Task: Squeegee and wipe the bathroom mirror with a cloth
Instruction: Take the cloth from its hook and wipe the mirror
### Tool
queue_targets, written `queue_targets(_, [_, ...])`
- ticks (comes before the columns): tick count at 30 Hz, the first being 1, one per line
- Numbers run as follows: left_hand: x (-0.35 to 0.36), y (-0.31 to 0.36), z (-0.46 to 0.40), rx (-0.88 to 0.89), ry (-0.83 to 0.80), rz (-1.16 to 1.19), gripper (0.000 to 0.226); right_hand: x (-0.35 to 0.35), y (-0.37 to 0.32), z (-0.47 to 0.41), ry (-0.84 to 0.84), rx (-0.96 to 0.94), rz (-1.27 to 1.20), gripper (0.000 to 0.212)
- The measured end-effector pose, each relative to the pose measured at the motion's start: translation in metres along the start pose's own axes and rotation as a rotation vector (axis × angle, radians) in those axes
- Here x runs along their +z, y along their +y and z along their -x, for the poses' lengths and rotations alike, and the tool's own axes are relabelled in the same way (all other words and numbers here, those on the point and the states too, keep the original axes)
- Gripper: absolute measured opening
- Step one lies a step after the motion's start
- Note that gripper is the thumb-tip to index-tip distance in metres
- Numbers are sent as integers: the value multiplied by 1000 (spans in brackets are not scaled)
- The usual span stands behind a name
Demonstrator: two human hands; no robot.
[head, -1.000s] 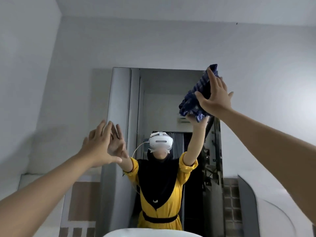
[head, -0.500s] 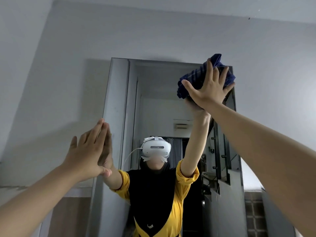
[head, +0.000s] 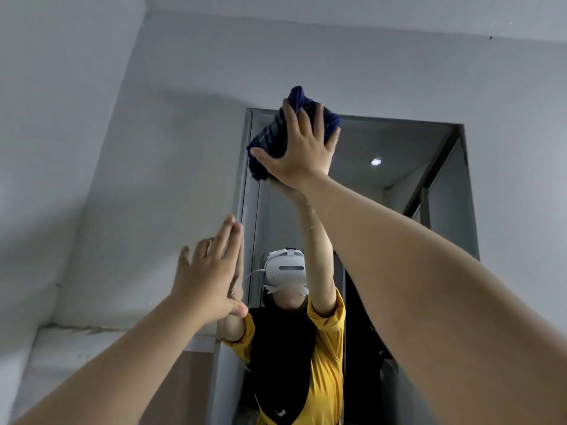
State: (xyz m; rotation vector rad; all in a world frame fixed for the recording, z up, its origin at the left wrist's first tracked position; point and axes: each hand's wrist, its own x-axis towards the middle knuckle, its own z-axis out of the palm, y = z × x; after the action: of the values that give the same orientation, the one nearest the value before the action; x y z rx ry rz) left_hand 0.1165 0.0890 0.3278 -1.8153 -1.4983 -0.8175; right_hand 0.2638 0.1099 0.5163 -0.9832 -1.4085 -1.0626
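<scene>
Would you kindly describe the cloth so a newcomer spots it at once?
Find the tall rectangular mirror on the grey wall. At its top left corner the right hand presses a bunched dark blue striped cloth, the only blue thing there.

The cloth (head: 270, 133) sits between the right hand (head: 302, 151) and the upper left corner of the mirror (head: 399, 179); the left hand (head: 208, 277), lower, seemingly touches its left edge.

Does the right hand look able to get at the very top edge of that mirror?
Most likely yes: the right hand presses the blue cloth on the top left corner of the mirror, the cloth poking above its top edge, and nothing stands between.
</scene>
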Motion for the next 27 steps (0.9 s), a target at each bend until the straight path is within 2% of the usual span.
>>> queue_targets(5, [1, -3, -1, 13, 10, -31, 148, 13, -32, 2, -87, -171, -2, 98])
queue_targets(9, [6, -5, -1, 32, 17, -78, 145, 10, -28, 14, -125, -229, -9, 96])
queue_targets(13, [11, -8, 5, 11, 18, -24, 135, 2, -14, 39, -157, -270, 0, 94])
queue_targets(20, [6, -2, 9, -47, -45, 37, 130, -21, 47, 75, -141, -283, 63, 94])
queue_targets(27, [0, 6, 10, -98, -97, 49, 127, -61, 144, 110, -76, -138, 119, 94])
